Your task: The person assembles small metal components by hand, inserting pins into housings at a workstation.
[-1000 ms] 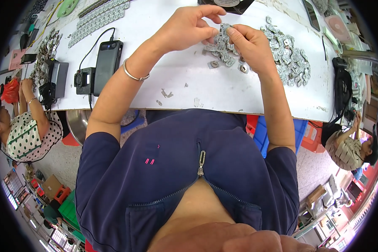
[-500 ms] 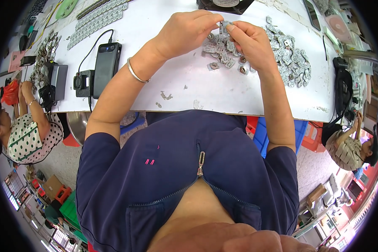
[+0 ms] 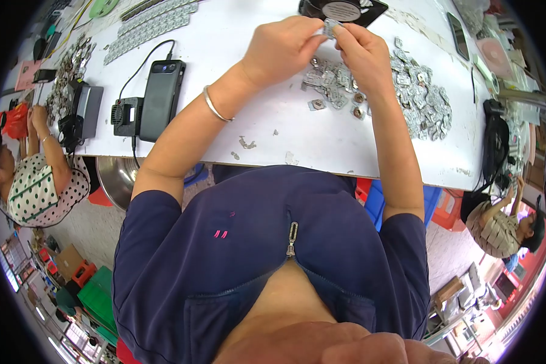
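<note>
Both hands meet over the far part of the white table (image 3: 249,130), in front of a black fan-like unit (image 3: 373,11). Between them is a small silvery metal plate (image 3: 330,28), flat and squarish. My right hand (image 3: 368,60) pinches it between thumb and fingers. My left hand (image 3: 285,45), below a silver bangle (image 3: 215,104), has its thumb and fingertips closed at the plate's left edge. Under the hands lies a small heap of similar metal parts (image 3: 329,82), some with round brownish centres. A larger heap of these parts (image 3: 428,100) spreads to the right.
A dark power bank (image 3: 162,100) with a cable and a small black fan device (image 3: 126,116) lies left. Sheets of metal parts (image 3: 155,33) lie at the far left. A phone (image 3: 458,35) rests far right. Other people (image 3: 42,188) sit at both sides.
My hands have moved slightly farther from me with the plate, closer to the black unit. The plate has tilted, and my left fingertips have shifted on its edge. The whole view has shifted slightly.
</note>
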### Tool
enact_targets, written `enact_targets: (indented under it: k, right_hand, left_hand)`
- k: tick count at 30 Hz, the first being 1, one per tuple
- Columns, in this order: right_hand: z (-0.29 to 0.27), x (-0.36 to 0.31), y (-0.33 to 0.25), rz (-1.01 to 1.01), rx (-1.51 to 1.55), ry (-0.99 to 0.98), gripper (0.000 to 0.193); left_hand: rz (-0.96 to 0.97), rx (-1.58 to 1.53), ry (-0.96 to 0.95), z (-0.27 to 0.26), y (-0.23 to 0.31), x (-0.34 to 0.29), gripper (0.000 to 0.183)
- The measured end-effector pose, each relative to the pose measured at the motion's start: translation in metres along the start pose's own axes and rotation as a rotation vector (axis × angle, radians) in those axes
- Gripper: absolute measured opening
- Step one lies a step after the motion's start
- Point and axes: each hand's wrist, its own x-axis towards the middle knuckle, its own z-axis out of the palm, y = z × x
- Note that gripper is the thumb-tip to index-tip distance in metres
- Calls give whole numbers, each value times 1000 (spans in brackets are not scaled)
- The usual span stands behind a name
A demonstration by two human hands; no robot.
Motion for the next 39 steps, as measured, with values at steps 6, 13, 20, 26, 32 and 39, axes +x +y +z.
enact_targets:
  k: [6, 13, 20, 26, 32, 39]
  right_hand:
    - [-15, -21, -1, 264, -95, 11, 26]
    - [-24, -60, 14, 119, -77, 116, 20]
    - [1, -67, 4, -564, -567, 5, 14]
    - [60, -53, 22, -859, -784, -213, 16]
    - [55, -33, 37, -793, -884, -229, 11]
    - [-34, -35, 61, -703, -1070, -73, 17]
  left_hand:
    - [-131, -196, -138, 0, 18, -4, 14]
    - [-258, -352, -302, 7, 29, -17, 12]
    - [-235, 121, -490, -35, 21, -23, 10]
    - [-185, 660, -433, -90, -63, 0, 39]
    - [-718, 996, -796, -126, -117, -15, 66]
    - [-696, 709, -890, -154, -144, -12, 55]
